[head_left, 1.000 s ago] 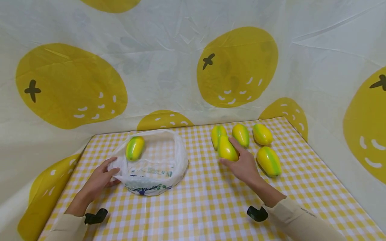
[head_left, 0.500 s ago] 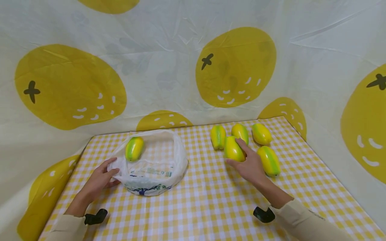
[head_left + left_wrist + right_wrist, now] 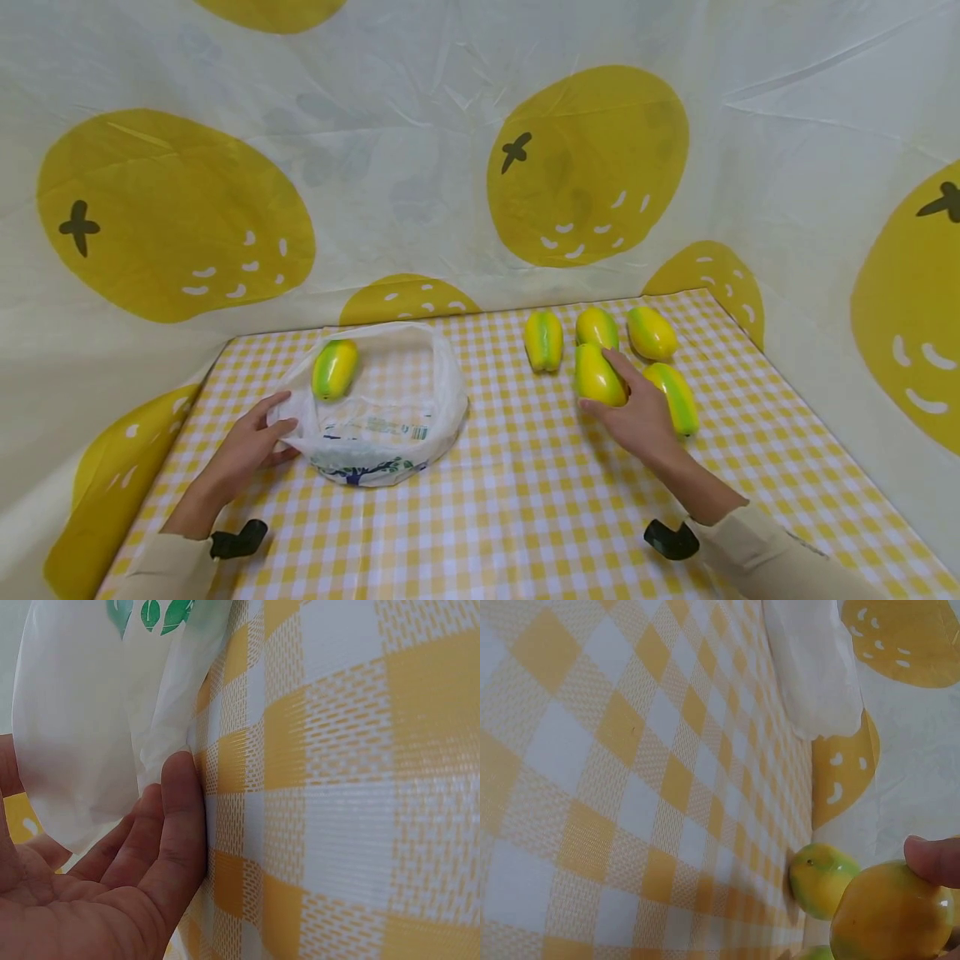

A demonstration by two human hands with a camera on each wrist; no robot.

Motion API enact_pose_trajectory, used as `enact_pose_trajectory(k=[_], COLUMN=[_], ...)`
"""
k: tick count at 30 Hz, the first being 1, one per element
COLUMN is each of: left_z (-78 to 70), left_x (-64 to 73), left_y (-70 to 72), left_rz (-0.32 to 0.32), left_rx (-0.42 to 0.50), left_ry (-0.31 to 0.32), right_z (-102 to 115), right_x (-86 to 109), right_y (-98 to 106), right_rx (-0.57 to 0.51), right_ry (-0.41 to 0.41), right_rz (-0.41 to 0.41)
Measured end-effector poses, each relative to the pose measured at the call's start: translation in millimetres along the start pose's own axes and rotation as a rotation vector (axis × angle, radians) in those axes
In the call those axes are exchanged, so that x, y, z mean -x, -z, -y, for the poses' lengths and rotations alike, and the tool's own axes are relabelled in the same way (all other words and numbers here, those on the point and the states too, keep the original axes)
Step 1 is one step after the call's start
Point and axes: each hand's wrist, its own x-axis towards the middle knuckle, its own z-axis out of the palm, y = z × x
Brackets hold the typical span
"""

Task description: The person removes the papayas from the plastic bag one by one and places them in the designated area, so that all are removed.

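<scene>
My left hand (image 3: 243, 446) pinches the left rim of a white plastic bag (image 3: 452, 392), which stands with its mouth spread wide. In the left wrist view, the fingers (image 3: 176, 825) lie against the thin bag wall (image 3: 82, 712), low by the tablecloth. Inside the bag, toward its left, lies a yellow-green papaya (image 3: 335, 370). My right hand (image 3: 637, 417) grips another papaya (image 3: 597, 379) between thumb and fingers; the right wrist view shows this papaya (image 3: 885, 915) held apart from the cloth. Behind it sits a papaya (image 3: 597, 325), partly covered; the hand partly hides a papaya (image 3: 677, 400) to its right.
Two more papayas stand at the back, one on the left (image 3: 543, 342) and one on the right (image 3: 652, 333). A yellow checked tablecloth (image 3: 465, 533) covers the table. A curtain (image 3: 405, 167) printed with big yellow fruit hangs behind and along the sides.
My right hand has moved to the right with the papaya in its grip, so the back-left papaya is now fully visible. My left hand and the bag have stayed in place.
</scene>
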Motion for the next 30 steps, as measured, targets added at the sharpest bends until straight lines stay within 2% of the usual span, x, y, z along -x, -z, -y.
enact_pose_trajectory(k=[30], left_z=[1.2], left_x=[-0.3], left_y=[-0.1], left_rz=[0.011], left_rx=[0.037], left_ry=[-0.007], right_z=[-13], right_x=[2.7], right_y=[9], right_rx=[0.04], right_ry=[-0.012], right_rz=[-0.008])
